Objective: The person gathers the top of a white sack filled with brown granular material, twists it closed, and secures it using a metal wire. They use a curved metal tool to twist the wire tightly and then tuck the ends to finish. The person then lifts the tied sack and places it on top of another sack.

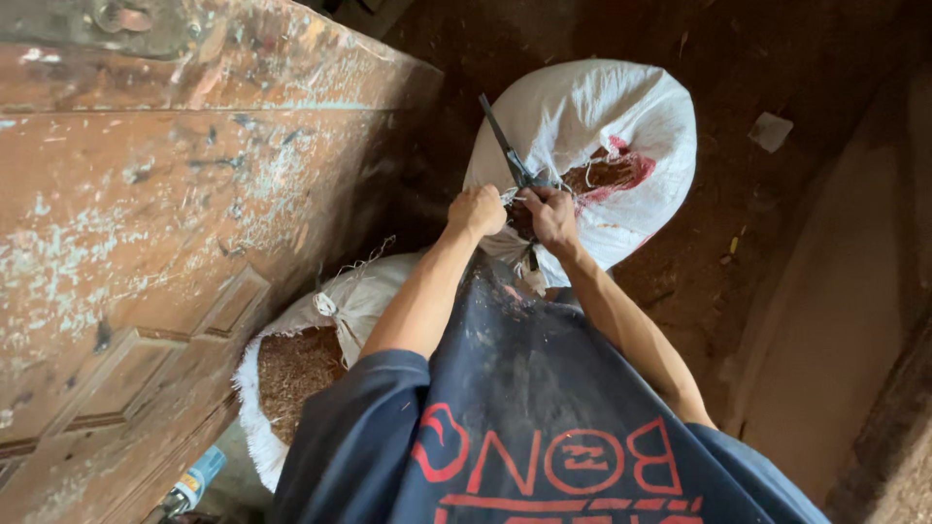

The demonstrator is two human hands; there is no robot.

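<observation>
Wooden door (146, 243) fills the left side, brown, worn, flecked with pale paint, panel moulding at its lower part. Dirt floor (738, 223) takes the right and top, dark brown, with a small pale scrap (770, 131) lying on it upper right.

White woven sack (602, 126) sits upright on the floor at centre top, full, with a red patch near its mouth and brown fibrous fill showing through a gap there. Mouth is bunched toward the person.

Second sack (330, 330), also white woven, sits lower left between the door and the person's body, just beside the door. Top open, frayed edge, brown granular fill (291, 374) visible inside.

Person's dark blue shirt with red print covers the bottom centre; both bare forearms reach forward to the first sack's mouth.

Left hand (476, 211): closed into a fist on the bunched sack fabric at the mouth.

Right hand (550, 215): closed, gripping the sack mouth just beside the left hand, the two nearly touching. A long dark metal tool (505, 146) runs up and left from between the hands, across the sack's face; a short end shows below the right hand. Which hand actually holds it, cannot tell.

Bottom left corner: a small bottle with a blue body (194, 482) on the ground by the door foot.
</observation>
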